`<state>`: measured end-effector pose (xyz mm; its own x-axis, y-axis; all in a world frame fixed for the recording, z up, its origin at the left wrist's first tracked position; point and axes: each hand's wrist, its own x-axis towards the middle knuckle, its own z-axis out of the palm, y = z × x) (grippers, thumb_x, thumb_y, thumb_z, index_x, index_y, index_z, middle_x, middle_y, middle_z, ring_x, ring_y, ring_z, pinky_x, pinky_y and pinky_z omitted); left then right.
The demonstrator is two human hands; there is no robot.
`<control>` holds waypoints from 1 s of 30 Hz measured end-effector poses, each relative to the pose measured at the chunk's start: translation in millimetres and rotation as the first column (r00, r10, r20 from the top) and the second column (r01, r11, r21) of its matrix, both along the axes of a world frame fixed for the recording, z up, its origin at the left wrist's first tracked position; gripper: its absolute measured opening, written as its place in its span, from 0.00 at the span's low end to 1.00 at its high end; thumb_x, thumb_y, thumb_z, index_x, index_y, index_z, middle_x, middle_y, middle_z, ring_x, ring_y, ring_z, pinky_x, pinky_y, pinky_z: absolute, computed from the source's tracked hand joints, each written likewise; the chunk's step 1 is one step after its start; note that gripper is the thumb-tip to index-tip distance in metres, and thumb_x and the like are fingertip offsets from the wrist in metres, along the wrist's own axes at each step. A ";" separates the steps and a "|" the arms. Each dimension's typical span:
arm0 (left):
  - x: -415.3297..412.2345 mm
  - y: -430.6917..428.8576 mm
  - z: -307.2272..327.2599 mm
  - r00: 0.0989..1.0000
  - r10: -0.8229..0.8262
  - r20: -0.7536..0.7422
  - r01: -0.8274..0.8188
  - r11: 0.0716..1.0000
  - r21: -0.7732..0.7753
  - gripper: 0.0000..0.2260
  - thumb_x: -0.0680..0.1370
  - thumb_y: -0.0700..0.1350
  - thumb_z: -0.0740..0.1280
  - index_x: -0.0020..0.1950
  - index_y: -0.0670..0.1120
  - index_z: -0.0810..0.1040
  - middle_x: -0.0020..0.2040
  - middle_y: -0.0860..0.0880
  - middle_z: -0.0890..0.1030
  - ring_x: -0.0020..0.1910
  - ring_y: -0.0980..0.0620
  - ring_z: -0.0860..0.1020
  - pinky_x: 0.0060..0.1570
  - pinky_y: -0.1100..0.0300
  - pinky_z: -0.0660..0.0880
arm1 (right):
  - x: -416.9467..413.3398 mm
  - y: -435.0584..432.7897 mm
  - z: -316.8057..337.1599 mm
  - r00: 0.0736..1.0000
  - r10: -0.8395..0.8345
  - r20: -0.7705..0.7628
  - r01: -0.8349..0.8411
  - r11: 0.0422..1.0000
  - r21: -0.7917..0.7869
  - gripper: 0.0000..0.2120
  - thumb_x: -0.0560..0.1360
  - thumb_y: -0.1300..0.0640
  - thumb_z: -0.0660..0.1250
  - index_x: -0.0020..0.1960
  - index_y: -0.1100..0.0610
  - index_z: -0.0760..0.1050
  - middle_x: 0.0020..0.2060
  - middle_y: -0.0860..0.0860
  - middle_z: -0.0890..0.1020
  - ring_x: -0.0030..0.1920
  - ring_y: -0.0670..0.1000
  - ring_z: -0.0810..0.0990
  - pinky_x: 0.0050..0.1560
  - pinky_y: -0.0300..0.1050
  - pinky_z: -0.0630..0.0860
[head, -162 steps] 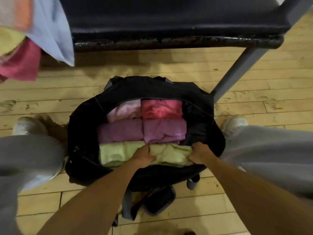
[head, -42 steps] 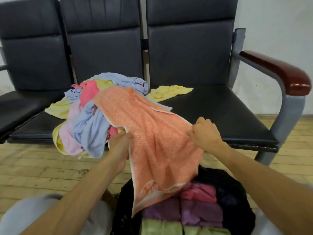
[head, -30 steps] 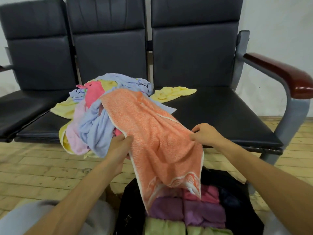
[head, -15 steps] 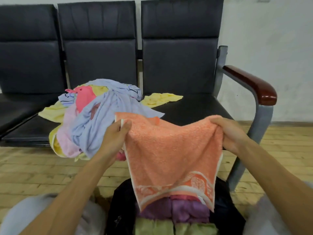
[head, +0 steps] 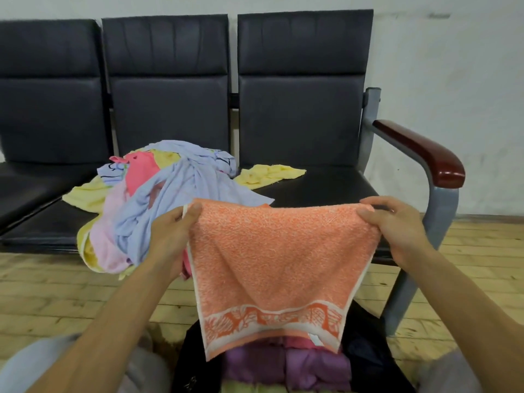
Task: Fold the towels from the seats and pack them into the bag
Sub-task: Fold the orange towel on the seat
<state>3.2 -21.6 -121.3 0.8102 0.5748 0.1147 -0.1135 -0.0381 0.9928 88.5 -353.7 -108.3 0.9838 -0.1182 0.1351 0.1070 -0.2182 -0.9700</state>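
An orange towel with a patterned lower border hangs spread flat in front of me. My left hand pinches its upper left corner and my right hand pinches its upper right corner. Below it the black bag stands open on the floor, with folded purple and pink towels inside, partly hidden by the orange towel. A loose pile of towels, blue, pink and yellow, lies on the middle seat.
A row of three black seats stands against a white wall, with a wooden armrest and grey metal leg at the right. The floor is wooden boards. My knees in grey trousers flank the bag.
I left the packed bag and pulled the orange towel off the pile. Both hands moved to its top corners, lifted it and stretched it out wide; the right hand shifted further right.
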 end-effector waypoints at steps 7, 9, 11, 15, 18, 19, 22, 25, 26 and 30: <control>0.6 9.9 -7.9 0.996 0.045 -0.071 -0.025 0.965 0.260 0.11 0.80 0.50 0.65 0.42 0.45 0.79 0.44 0.45 0.82 0.44 0.47 0.78 0.49 0.49 0.74 | 8.9 -1.8 -13.5 0.997 0.048 0.059 0.001 0.771 -0.637 0.05 0.81 0.53 0.63 0.51 0.54 0.70 0.38 0.50 0.78 0.37 0.47 0.76 0.32 0.40 0.67; 0.8 11.7 -9.7 0.995 0.062 -0.081 -0.031 0.939 0.344 0.13 0.81 0.51 0.64 0.42 0.44 0.77 0.43 0.42 0.81 0.44 0.45 0.78 0.48 0.47 0.74 | 11.0 -3.7 -14.8 1.000 0.003 0.029 0.016 0.775 -0.631 0.07 0.82 0.53 0.61 0.50 0.57 0.68 0.37 0.54 0.78 0.37 0.53 0.78 0.32 0.44 0.69; 1.3 15.7 -11.1 0.994 0.081 -0.077 -0.045 0.921 0.386 0.14 0.81 0.51 0.63 0.42 0.42 0.76 0.43 0.38 0.80 0.43 0.43 0.77 0.47 0.44 0.74 | 11.9 -5.4 -13.1 0.999 -0.032 0.027 0.041 0.851 -0.524 0.09 0.82 0.54 0.61 0.48 0.60 0.69 0.37 0.57 0.79 0.41 0.58 0.81 0.38 0.50 0.76; 0.1 12.9 -9.0 0.994 0.054 -0.090 -0.022 0.946 0.324 0.17 0.82 0.51 0.61 0.48 0.36 0.75 0.43 0.37 0.78 0.42 0.42 0.77 0.49 0.41 0.75 | 2.2 -2.2 -7.4 0.968 0.140 -0.209 -0.119 0.987 0.111 0.14 0.82 0.59 0.61 0.65 0.65 0.68 0.39 0.60 0.82 0.47 0.59 0.84 0.53 0.55 0.80; -0.4 2.3 -8.7 0.995 0.021 -0.098 0.005 0.967 0.255 0.15 0.83 0.48 0.60 0.50 0.36 0.76 0.42 0.41 0.76 0.40 0.48 0.74 0.41 0.53 0.72 | 0.3 1.8 -11.2 0.918 0.250 -0.308 -0.221 0.967 0.127 0.13 0.80 0.58 0.64 0.63 0.63 0.71 0.40 0.58 0.84 0.46 0.58 0.86 0.58 0.57 0.78; 0.0 -0.5 -9.7 0.994 0.016 -0.104 0.009 0.973 0.233 0.14 0.83 0.47 0.59 0.49 0.38 0.76 0.41 0.43 0.76 0.38 0.51 0.73 0.39 0.55 0.71 | -1.0 3.8 -13.1 0.917 0.245 -0.315 -0.255 0.967 0.007 0.09 0.80 0.57 0.65 0.57 0.60 0.74 0.42 0.57 0.85 0.44 0.56 0.86 0.59 0.56 0.78; 0.7 -9.4 -11.9 0.994 -0.014 -0.104 0.034 0.980 0.197 0.11 0.83 0.45 0.59 0.46 0.40 0.75 0.37 0.47 0.75 0.34 0.54 0.72 0.34 0.60 0.70 | -0.7 9.8 -21.1 0.911 0.253 -0.327 -0.305 0.945 -0.117 0.06 0.79 0.57 0.67 0.53 0.59 0.77 0.44 0.57 0.85 0.43 0.54 0.86 0.52 0.50 0.81; 3.1 -14.7 -14.5 0.995 -0.023 -0.094 0.039 0.984 0.172 0.11 0.83 0.44 0.59 0.45 0.42 0.75 0.36 0.48 0.75 0.33 0.54 0.73 0.34 0.62 0.73 | -0.5 16.7 -26.4 0.903 0.267 -0.337 -0.336 0.927 -0.167 0.06 0.78 0.57 0.69 0.52 0.59 0.78 0.42 0.55 0.85 0.41 0.52 0.85 0.47 0.47 0.81; 4.2 -15.2 -14.7 0.995 -0.022 -0.093 0.037 0.987 0.154 0.11 0.83 0.45 0.59 0.44 0.42 0.75 0.36 0.48 0.76 0.34 0.53 0.74 0.37 0.59 0.73 | 0.1 18.7 -29.8 0.905 0.257 -0.340 -0.340 0.916 -0.212 0.05 0.78 0.56 0.69 0.51 0.58 0.78 0.41 0.54 0.85 0.40 0.51 0.84 0.47 0.46 0.82; 9.3 -13.6 -16.1 0.994 -0.019 -0.111 0.032 0.993 0.114 0.11 0.83 0.47 0.61 0.43 0.46 0.76 0.36 0.48 0.77 0.37 0.50 0.75 0.43 0.50 0.75 | -0.2 25.4 -43.3 0.869 0.247 -0.429 -0.431 0.804 -0.410 0.10 0.78 0.51 0.67 0.49 0.59 0.80 0.43 0.54 0.85 0.45 0.53 0.84 0.50 0.47 0.81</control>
<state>12.5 -35.2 -137.4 0.8357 0.5419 0.0890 -0.0070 -0.1515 0.9884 88.3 -328.3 -151.6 0.9385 0.2214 -0.2649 -0.0491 -0.6739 -0.7372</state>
